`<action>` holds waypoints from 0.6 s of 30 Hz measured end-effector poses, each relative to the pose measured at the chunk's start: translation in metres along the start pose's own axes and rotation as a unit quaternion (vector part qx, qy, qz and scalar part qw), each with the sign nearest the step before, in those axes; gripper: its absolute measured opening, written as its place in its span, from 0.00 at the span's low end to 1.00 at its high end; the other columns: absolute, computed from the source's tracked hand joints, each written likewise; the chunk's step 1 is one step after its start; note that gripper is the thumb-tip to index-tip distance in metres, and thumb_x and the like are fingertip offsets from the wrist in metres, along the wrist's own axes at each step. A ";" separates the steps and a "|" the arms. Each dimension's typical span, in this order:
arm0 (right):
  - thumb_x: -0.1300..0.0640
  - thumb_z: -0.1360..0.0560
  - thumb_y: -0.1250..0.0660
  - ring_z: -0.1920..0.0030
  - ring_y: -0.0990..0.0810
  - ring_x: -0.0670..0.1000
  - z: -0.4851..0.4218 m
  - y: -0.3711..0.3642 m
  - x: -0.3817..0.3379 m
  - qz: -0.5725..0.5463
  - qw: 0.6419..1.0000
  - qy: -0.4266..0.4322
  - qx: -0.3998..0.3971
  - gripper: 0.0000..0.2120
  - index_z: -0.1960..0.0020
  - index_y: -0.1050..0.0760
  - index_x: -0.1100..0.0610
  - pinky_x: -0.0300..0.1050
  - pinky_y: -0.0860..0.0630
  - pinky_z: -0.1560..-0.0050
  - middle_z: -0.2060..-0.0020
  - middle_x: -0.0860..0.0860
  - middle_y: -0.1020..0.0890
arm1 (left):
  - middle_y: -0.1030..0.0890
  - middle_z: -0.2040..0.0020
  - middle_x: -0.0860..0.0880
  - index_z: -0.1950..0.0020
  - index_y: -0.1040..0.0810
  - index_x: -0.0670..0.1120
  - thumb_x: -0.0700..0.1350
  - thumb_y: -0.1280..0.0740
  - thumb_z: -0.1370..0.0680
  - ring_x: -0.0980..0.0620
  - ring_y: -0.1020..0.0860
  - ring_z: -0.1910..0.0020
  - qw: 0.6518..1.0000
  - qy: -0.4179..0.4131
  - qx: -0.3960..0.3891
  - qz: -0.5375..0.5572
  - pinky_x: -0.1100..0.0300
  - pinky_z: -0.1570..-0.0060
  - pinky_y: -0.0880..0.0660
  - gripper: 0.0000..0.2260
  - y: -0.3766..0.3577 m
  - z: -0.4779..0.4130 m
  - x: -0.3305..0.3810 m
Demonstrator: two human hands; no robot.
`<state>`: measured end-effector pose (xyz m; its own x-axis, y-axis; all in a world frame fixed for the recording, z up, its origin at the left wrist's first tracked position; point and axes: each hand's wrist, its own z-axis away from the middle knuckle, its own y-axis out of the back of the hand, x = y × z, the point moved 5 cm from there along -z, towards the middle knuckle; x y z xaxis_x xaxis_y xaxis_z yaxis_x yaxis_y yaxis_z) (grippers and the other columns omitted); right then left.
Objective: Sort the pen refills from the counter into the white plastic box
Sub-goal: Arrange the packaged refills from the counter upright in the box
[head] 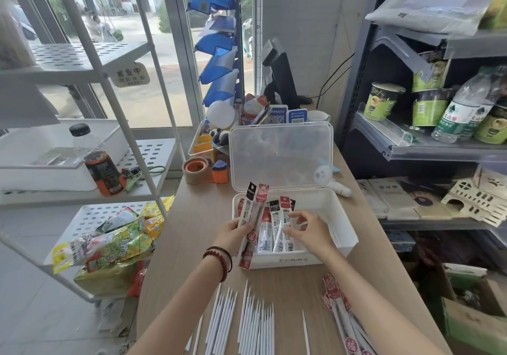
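Shop counter, pale wood, with a window and white shelving beyond the left hand and stocked steel shelves beyond the right; I am viewing from the head camera. White plastic box sits straight ahead of both hands, its clear lid stood open at the far side. Left hand is closed around a couple of packaged refills, held upright over the box's near-left corner, lower ends hanging past the front wall. Right hand is inside the box, fingers loosely spread and curled, tips on the packets already standing there; I cannot tell whether it pinches one or only steadies them. Step in hand, as I judge it: placing packaged refills and squaring them against those already in. Next move calls for lowering the left hand's packets into the gap just left of the standing row while the right keeps the row from toppling. Remaining stock lies nearer the body than either hand: loose white refills fanned on the counter below the left wrist, more red packets under the right forearm. Task looks well short of finished
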<state>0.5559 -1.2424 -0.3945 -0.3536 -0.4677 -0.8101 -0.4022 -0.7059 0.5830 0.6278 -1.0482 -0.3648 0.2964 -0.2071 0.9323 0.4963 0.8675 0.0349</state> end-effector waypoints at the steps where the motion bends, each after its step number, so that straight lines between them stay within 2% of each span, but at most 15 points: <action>1: 0.50 0.29 0.26 0.56 0.24 0.44 0.003 0.002 -0.005 -0.024 0.999 0.009 0.019 0.15 0.44 0.23 0.51 0.30 0.30 0.59 0.51 0.48 0.23 | 0.19 0.61 0.50 0.55 0.21 0.49 0.43 0.35 0.22 0.53 0.23 0.62 1.000 -0.001 0.003 0.002 0.60 0.60 0.27 0.04 0.000 0.000 0.000; 4: 0.47 0.28 0.28 0.56 0.21 0.46 0.013 0.006 -0.025 -0.116 0.990 0.057 0.059 0.10 0.49 0.22 0.49 0.34 0.25 0.57 0.53 0.47 0.19 | 0.18 0.59 0.49 0.56 0.21 0.50 0.44 0.33 0.23 0.50 0.22 0.59 1.000 -0.003 0.005 0.002 0.52 0.51 0.25 0.04 -0.002 -0.002 0.000; 6: 0.44 0.28 0.29 0.56 0.19 0.48 0.021 0.005 -0.040 -0.167 0.983 0.067 0.028 0.11 0.49 0.21 0.49 0.38 0.23 0.57 0.54 0.46 0.17 | 0.17 0.58 0.49 0.56 0.20 0.50 0.44 0.32 0.24 0.50 0.20 0.59 1.000 -0.007 -0.004 0.006 0.50 0.50 0.24 0.02 -0.008 -0.004 0.002; 8: 0.43 0.28 0.29 0.57 0.18 0.47 0.026 0.000 -0.049 -0.195 0.979 0.055 -0.026 0.13 0.47 0.22 0.49 0.36 0.25 0.61 0.54 0.46 0.17 | 0.17 0.58 0.48 0.54 0.20 0.48 0.45 0.31 0.25 0.50 0.20 0.60 0.999 -0.018 -0.026 0.010 0.53 0.53 0.22 0.02 -0.017 -0.004 0.007; 10: 0.44 0.27 0.29 0.57 0.18 0.45 0.028 -0.002 -0.052 -0.191 0.979 0.050 -0.050 0.14 0.46 0.24 0.49 0.34 0.27 0.63 0.52 0.46 0.18 | 0.17 0.56 0.46 0.51 0.19 0.45 0.47 0.31 0.25 0.49 0.19 0.59 0.998 -0.026 -0.054 -0.003 0.53 0.52 0.22 0.07 -0.028 -0.004 0.009; 14: 0.46 0.27 0.29 0.52 0.18 0.47 0.029 0.010 -0.041 -0.257 0.966 -0.015 0.013 0.24 0.38 0.36 0.51 0.36 0.27 0.60 0.49 0.48 0.21 | 0.17 0.52 0.40 0.50 0.19 0.44 0.46 0.31 0.24 0.43 0.19 0.54 0.994 -0.026 -0.103 -0.010 0.47 0.46 0.24 0.07 -0.041 -0.004 0.008; 16: 0.44 0.27 0.31 0.52 0.18 0.47 0.030 0.012 -0.036 -0.258 0.966 -0.033 -0.013 0.22 0.38 0.32 0.52 0.37 0.27 0.59 0.48 0.48 0.20 | 0.17 0.52 0.40 0.49 0.19 0.44 0.43 0.32 0.24 0.41 0.19 0.51 0.992 -0.023 -0.121 0.019 0.43 0.44 0.24 0.06 -0.045 -0.002 0.008; 18: 0.44 0.26 0.32 0.55 0.18 0.45 0.031 0.009 -0.033 -0.247 0.968 -0.023 -0.041 0.17 0.42 0.25 0.53 0.34 0.26 0.61 0.51 0.48 0.17 | 0.17 0.53 0.40 0.48 0.21 0.43 0.41 0.34 0.23 0.43 0.18 0.53 0.990 -0.020 -0.137 0.036 0.44 0.46 0.22 0.06 -0.047 -0.001 0.008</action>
<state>0.5380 -1.2168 -0.3604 -0.1725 -0.0396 -0.9842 -0.4644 -0.8779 0.1167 0.6076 -1.0912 -0.3591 0.3097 -0.1272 0.9423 0.6788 0.7235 -0.1254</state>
